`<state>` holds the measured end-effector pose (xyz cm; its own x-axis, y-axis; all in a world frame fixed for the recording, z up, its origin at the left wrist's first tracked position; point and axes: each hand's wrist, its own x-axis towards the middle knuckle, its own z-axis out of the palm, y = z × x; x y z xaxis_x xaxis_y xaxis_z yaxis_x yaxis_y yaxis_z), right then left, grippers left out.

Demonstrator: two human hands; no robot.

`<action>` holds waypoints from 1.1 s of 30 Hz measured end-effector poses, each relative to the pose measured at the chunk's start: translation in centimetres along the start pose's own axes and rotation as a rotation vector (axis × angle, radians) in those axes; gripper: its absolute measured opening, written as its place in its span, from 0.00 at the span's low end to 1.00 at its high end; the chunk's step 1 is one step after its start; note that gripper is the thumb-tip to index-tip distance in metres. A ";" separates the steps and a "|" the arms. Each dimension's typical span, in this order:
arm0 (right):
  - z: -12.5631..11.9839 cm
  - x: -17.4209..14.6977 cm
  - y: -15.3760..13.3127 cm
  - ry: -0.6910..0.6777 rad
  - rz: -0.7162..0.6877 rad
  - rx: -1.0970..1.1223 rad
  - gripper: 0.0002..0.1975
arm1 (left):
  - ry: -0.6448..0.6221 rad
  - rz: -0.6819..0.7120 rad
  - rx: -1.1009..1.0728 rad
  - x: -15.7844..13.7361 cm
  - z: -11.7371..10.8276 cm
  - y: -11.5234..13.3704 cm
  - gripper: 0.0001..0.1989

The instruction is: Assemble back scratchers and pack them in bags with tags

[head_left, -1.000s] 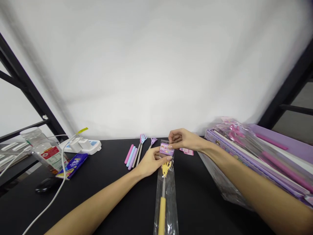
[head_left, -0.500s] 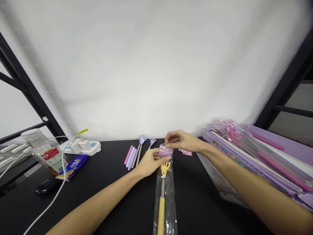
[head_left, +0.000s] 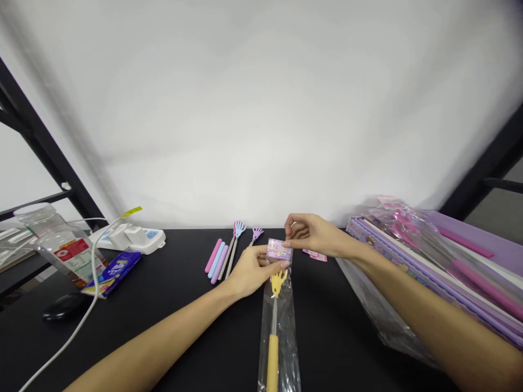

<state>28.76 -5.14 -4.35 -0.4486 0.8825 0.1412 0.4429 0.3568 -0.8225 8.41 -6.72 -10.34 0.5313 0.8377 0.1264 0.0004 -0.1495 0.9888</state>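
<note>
A yellow back scratcher [head_left: 273, 356] with a small hand-shaped head lies in a clear plastic sleeve [head_left: 288, 337], its lower end cut off by the frame's bottom. My left hand [head_left: 251, 270] is closed on the sleeve's upper part, thumb across the front just above the yellow head. At the top of the package is a shiny purple header card [head_left: 279, 250]. My right hand [head_left: 308, 234] pinches the card's right side between thumb and curled fingers. Behind my left hand lie back scratchers with pink, blue [head_left: 239, 228] and purple [head_left: 257, 234] heads; their handles [head_left: 217, 260] point toward me.
On the right stands a purple box [head_left: 368, 239] with more plastic-wrapped scratchers. A pink card [head_left: 315, 255] lies beyond my right wrist. Leftward are a power strip [head_left: 153, 239], a clear jar [head_left: 73, 253], a blue packet [head_left: 116, 272], a black mouse [head_left: 65, 306] and a white cable [head_left: 95, 283].
The camera view has shifted slightly. My right hand has moved a little to the right, still at the header card, which now catches more light. My left hand keeps its grip.
</note>
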 end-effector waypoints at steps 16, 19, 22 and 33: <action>-2.5 -6.8 -1.9 0.224 0.262 0.183 0.21 | 0.498 0.321 0.107 9.0 3.7 4.5 0.16; -5.7 -9.6 -1.7 0.345 0.270 0.047 0.17 | 0.322 0.261 -0.057 9.8 7.2 5.3 0.29; -10.2 -12.9 -1.3 0.490 0.313 -0.031 0.17 | 0.129 0.207 0.042 9.8 10.1 5.3 0.35; -14.5 -19.5 5.4 0.667 0.543 -0.135 0.23 | -0.253 0.454 0.419 8.5 16.9 3.3 0.17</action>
<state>51.21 -15.98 -3.59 0.3815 0.9212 0.0763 0.5711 -0.1700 -0.8031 27.23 -8.92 -7.30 0.7388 0.5021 0.4495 0.0316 -0.6921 0.7211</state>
